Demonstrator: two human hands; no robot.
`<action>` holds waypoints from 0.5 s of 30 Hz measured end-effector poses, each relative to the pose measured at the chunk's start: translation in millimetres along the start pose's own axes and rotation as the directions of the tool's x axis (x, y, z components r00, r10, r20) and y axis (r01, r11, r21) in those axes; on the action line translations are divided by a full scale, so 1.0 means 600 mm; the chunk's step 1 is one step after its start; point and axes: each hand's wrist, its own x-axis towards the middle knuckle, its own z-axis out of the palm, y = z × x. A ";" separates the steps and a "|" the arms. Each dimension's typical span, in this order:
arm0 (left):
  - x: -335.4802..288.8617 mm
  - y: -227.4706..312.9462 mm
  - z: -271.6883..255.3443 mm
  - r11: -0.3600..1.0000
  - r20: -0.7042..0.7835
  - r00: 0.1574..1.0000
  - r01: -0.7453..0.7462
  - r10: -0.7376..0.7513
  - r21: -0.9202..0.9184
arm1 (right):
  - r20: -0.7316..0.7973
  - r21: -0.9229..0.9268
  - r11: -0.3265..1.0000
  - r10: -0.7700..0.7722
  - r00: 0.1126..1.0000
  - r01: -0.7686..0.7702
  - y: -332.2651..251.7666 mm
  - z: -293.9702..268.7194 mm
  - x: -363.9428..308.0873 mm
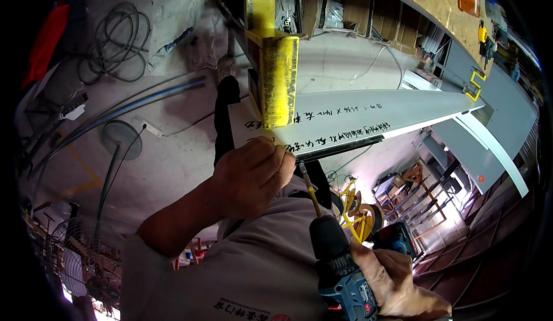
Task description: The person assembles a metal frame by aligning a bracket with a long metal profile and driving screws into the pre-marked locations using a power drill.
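My right hand (389, 278) grips a blue and black cordless drill (340, 263). The drill's long bit (311, 188) points up and away, its tip close to the near edge of a long pale grey panel (357, 110) with black handwriting on it. Whether the tip touches the edge I cannot tell. My left hand (253, 174) is closed at the panel's near left corner, its fingertips pressed together; what they hold, if anything, is hidden. A black strip (340, 149) runs along the panel's near edge, just right of the left hand.
A scuffed yellow support (279, 79) stands over the panel's left end. Coiled cable (121, 44) and long hoses (138, 96) lie on the floor at left, near a round-based stand (121, 138). A wire-guarded fan (75, 252) is lower left. Cardboard boxes (354, 10) sit beyond the panel.
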 end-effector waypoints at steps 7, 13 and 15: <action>0.011 0.002 -0.002 1.000 0.018 1.000 -0.011 0.011 0.018 | -0.137 -0.104 0.993 -0.076 0.988 0.062 -0.004 0.010 0.007; 0.008 -0.001 0.001 1.000 0.022 1.000 -0.002 0.003 -0.010 | -0.152 -0.141 0.986 -0.110 0.982 0.089 -0.006 0.003 0.020; 0.011 -0.001 -0.004 0.998 0.072 0.997 0.017 -0.014 -0.055 | -0.138 -0.166 0.983 -0.105 0.985 0.082 -0.003 -0.002 0.025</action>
